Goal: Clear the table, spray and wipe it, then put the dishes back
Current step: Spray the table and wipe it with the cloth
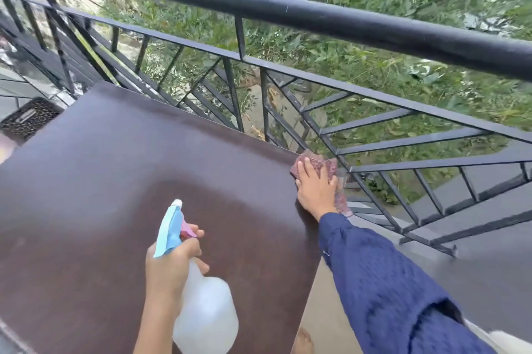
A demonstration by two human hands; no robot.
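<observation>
While a black railing (316, 16) hugs the brown counter (115, 166) and a dark basket (28, 120) sits past its left end, the left hand (169, 264) grips a spray bottle (207, 313) and the flat right hand (315, 186) presses a cloth (328, 165) on the far-right corner.

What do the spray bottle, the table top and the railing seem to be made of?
The spray bottle looks like plastic: cloudy translucent white body, blue and pink trigger head.
The table top is dark brown and smooth with a soft sheen; perhaps laminate or painted wood, as no grain shows.
The railing is probably black-painted metal: thin straight bars, slightly glossy round top rail.
</observation>
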